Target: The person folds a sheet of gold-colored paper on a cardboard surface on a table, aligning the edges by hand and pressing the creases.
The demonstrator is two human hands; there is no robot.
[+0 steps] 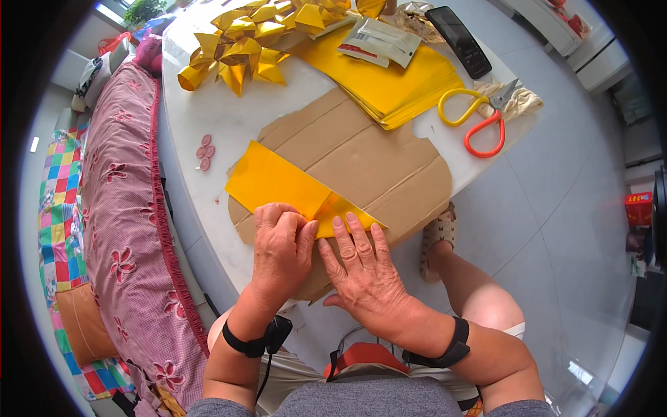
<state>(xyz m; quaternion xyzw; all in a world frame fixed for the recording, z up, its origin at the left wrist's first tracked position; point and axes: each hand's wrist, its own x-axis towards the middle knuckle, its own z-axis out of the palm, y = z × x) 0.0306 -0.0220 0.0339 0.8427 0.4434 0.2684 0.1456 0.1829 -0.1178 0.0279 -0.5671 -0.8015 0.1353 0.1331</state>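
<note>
A sheet of golden-yellow paper (279, 180) lies slantwise on a flat piece of brown corrugated cardboard (375, 161). Its right end is folded into a triangular flap, with a crease running up from between my hands. My left hand (281, 245) pinches the paper's near edge at that crease between thumb and curled fingers. Flat on the folded end rests my right hand (362, 266), fingers spread, their tips pressing on the paper near its lower edge. The paper under my fingers is hidden.
Behind the cardboard is a stack of yellow paper (385, 78) with a white packet (379, 41) on top. Folded gold paper pieces (245, 49) are heaped at the back left. Scissors (479, 112), a black phone (459, 43) and small pink discs (205, 152) lie on the white table (190, 112).
</note>
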